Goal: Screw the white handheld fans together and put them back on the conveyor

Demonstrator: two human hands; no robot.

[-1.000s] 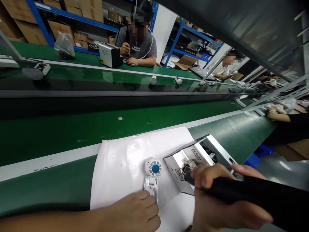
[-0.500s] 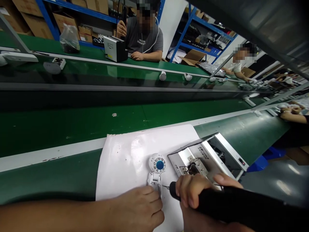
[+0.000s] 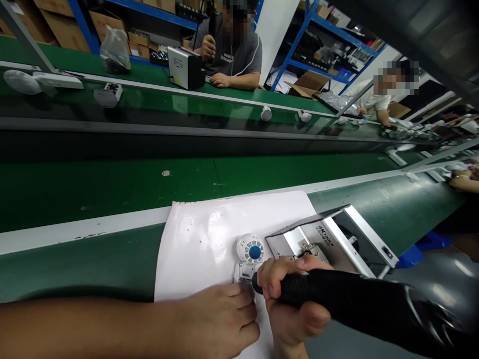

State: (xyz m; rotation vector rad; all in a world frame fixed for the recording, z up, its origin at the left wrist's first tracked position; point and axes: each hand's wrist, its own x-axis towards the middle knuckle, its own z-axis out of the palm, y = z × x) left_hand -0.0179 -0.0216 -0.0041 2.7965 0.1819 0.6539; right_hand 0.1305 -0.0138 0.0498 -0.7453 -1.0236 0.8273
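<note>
On a white sheet [image 3: 202, 239] lies a white plastic device [image 3: 250, 248] with a round vented head and a blue disc in it. My left hand [image 3: 224, 316] is closed round the device's lower part, which its fingers mostly hide. A black electric screwdriver [image 3: 337, 299] is wrapped in my right hand [image 3: 286, 294], lying slantwise from the lower right. Its nose meets the device beside my left fingertips; the bit's tip is hidden.
A silver machine box [image 3: 333, 239] stands right of the device. Beyond runs a green conveyor belt [image 3: 123, 189] with a small flat piece [image 3: 165, 173] on it. People sit across the line, and a person's hand [image 3: 462, 177] shows at the far right.
The screwdriver has moved left and closer to the device, so its thin bit no longer shows. The view has shifted slightly; the small piece on the belt now appears farther left.
</note>
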